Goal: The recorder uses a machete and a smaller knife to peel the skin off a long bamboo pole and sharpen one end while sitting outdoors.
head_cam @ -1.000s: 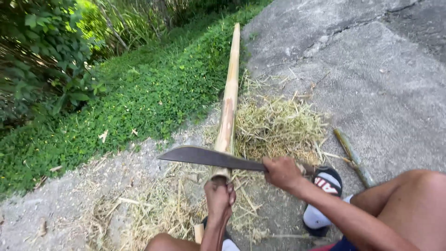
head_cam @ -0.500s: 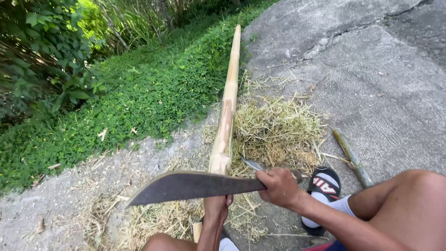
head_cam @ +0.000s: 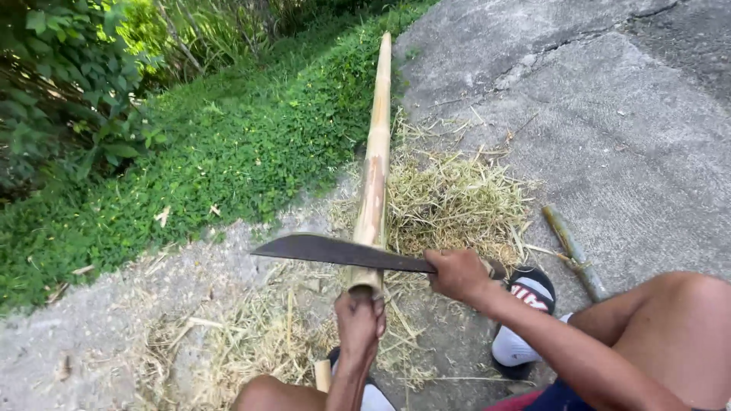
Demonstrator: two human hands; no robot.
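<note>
- Since the frame half a second back, I see the knife [head_cam: 343, 252] higher in the picture, its blade now lying across the bamboo pole [head_cam: 375, 164] at centre.
- My right hand [head_cam: 457, 274] is clenched on the knife's handle; my left hand [head_cam: 359, 320] grasps the pole's near end.
- The handle is hidden inside my fist.
- A sandal [head_cam: 525, 320] sits partly behind my right forearm, lower right.

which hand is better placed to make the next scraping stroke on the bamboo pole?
Right. The right hand grips the machete, whose blade lies across the bamboo pole. The left hand is clamped around the pole's near end, steadying it, so it likely cannot cut.
</note>
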